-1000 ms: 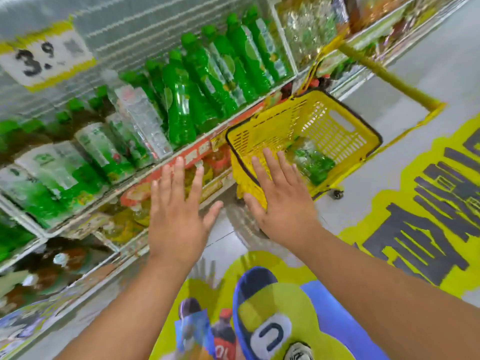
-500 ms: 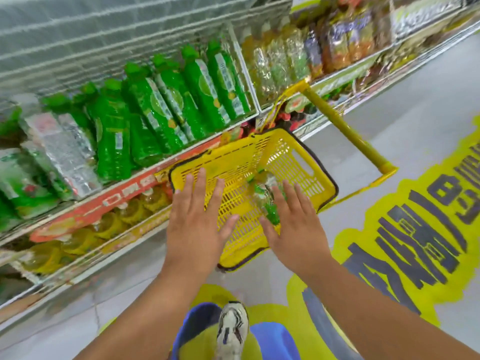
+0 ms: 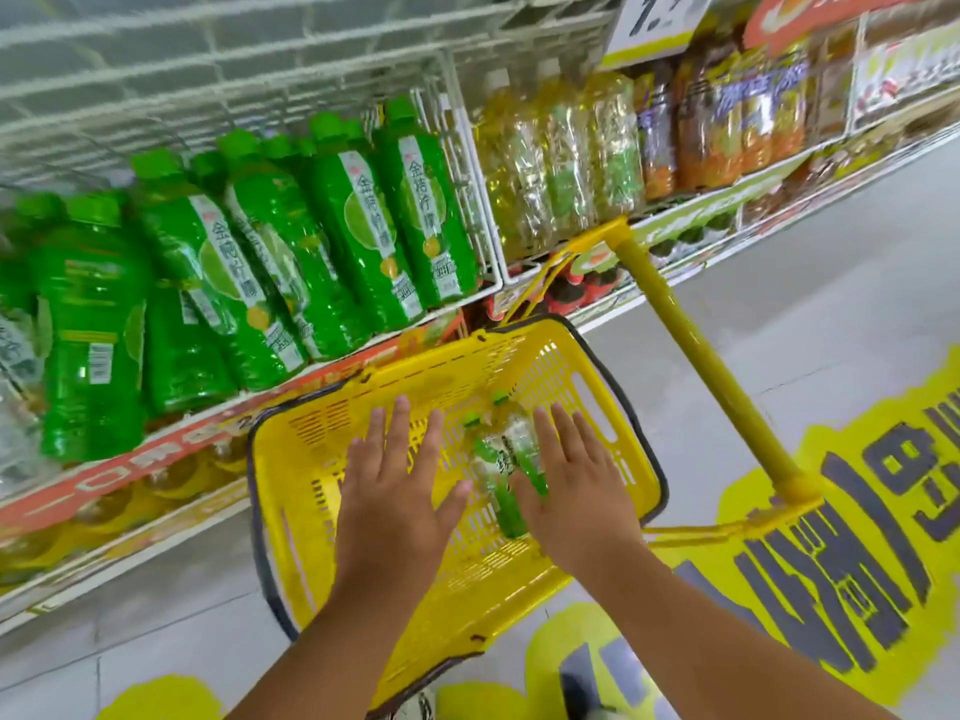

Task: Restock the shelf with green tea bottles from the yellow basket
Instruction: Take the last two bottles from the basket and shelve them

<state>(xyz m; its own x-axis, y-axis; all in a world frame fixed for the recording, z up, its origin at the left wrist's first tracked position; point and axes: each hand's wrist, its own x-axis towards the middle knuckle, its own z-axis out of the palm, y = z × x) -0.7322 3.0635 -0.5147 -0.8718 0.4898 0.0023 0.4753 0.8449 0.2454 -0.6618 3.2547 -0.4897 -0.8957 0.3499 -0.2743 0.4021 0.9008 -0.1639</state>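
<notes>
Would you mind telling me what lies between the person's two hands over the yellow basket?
In the head view, the green tea bottles lie between the left hand and the right hand, inside the yellow basket.

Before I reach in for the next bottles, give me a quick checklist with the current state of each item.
1. Both hands free: left hand and right hand are spread open above the yellow basket: ok.
2. Stock left: green tea bottles lie in the basket between the hands: ok.
3. Grip on a bottle: neither hand has closed on one yet: not ok.
4. Basket handle clear of the reach, off to the right: ok.
5. Room on the shelf: the visible front row of green bottles looks full; space behind: cannot tell.
</notes>
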